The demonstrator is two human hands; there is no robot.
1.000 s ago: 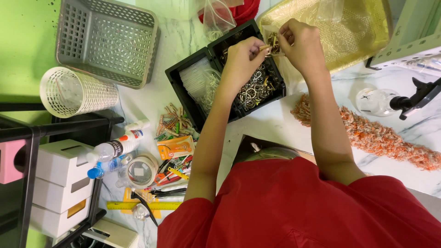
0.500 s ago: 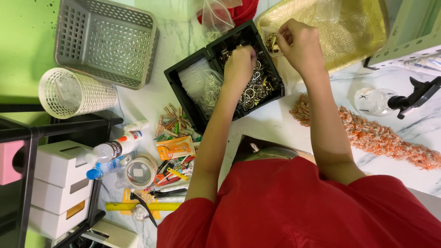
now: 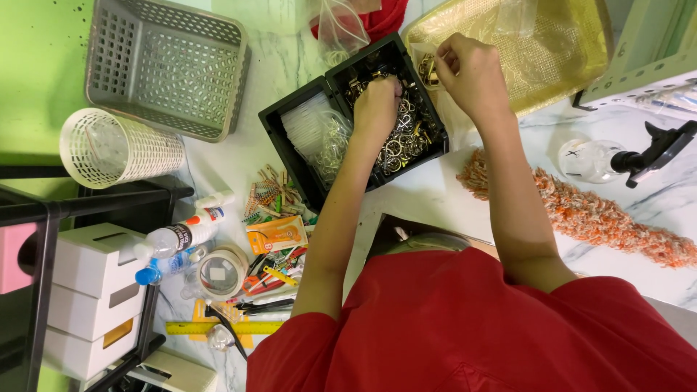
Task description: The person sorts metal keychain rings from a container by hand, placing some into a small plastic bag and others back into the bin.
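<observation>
Left hand (image 3: 377,101) curled into metal rings (image 3: 401,141) in black box (image 3: 290,120); right hand (image 3: 472,76) pinching gold clasp (image 3: 428,70).

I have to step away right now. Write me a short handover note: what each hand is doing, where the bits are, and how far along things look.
Left hand: down in the black box, fingers in the pile of metal rings; whether it grips one cannot be seen.
Right hand: raised at the near edge of the gold tray, pinching a small gold metal piece.
The box's other compartment holds small clear bags.
Done: one piece is out of the box, in the right hand.
Left: many rings remain in the box. Nothing loose can be made out lying in the tray.
</observation>
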